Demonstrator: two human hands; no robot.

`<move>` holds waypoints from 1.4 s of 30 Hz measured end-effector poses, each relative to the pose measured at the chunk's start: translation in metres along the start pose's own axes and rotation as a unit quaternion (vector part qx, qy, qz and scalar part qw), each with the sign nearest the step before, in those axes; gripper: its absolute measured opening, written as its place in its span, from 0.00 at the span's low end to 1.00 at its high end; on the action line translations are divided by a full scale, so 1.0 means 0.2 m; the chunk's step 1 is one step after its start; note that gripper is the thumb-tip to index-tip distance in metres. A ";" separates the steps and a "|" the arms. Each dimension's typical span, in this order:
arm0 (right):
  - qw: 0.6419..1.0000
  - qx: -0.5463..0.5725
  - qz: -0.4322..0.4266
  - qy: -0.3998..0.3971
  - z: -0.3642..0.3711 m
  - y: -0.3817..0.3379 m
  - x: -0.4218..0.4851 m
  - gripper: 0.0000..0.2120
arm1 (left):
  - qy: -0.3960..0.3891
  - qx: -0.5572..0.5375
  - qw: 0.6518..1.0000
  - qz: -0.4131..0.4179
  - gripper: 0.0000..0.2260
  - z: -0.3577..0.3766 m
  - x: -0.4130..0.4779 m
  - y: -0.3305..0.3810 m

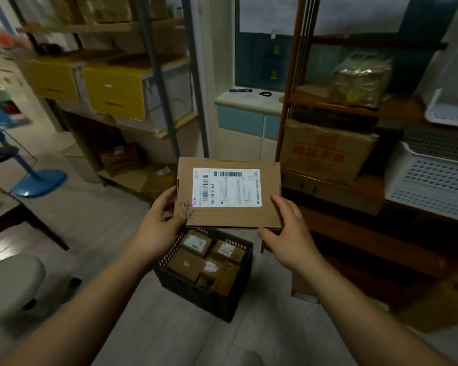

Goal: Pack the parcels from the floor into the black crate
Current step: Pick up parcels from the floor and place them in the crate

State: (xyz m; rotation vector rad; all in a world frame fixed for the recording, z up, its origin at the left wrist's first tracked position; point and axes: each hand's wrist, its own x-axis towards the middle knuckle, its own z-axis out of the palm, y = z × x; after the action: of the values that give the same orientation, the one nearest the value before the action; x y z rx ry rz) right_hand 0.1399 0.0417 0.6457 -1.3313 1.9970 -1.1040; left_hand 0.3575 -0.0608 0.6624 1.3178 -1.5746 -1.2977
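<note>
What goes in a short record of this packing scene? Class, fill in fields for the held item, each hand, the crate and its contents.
held item: flat cardboard parcel, white label facing up
left hand: grips parcel's left edge
right hand: holds parcel's lower right corner
crate: black crate, on floor below the parcel
contents: several small brown parcels

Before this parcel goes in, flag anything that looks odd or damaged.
Nothing looks damaged. The flat parcel bears pen scribbles near the left hand; parcels in the black crate lie tilted, unevenly stacked.

Black crate (196,299) nearly full of parcels (188,264)
</note>
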 end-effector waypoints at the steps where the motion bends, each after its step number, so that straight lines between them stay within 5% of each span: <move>1: 1.000 0.004 0.003 0.000 0.04 0.00 0.07 0.37 | -0.002 0.002 1.000 -0.003 0.30 -0.01 0.07 -0.02; 15: 0.998 0.031 0.005 -0.048 0.66 -0.12 1.10 0.35 | 0.022 0.072 0.996 -0.052 0.30 -0.37 1.09 -0.12; 26: 0.989 0.027 0.125 0.073 1.31 -0.24 1.32 0.35 | -0.158 0.123 0.980 0.018 0.35 -0.74 1.74 -0.37; 33: 0.971 0.039 0.194 0.133 1.55 -0.30 1.29 0.36 | -0.287 0.161 0.944 0.035 0.26 -0.86 2.01 -0.45; 42: 0.956 0.050 0.246 0.150 1.62 0.04 1.44 0.35 | -0.256 0.131 0.958 -0.010 0.27 -0.55 2.20 -0.78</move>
State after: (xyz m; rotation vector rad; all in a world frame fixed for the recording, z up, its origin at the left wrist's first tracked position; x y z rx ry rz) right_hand 0.2658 -0.3341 0.4716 -0.5811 2.2786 -1.1872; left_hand 0.3959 -0.5110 0.5026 1.2089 -2.1535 -1.5725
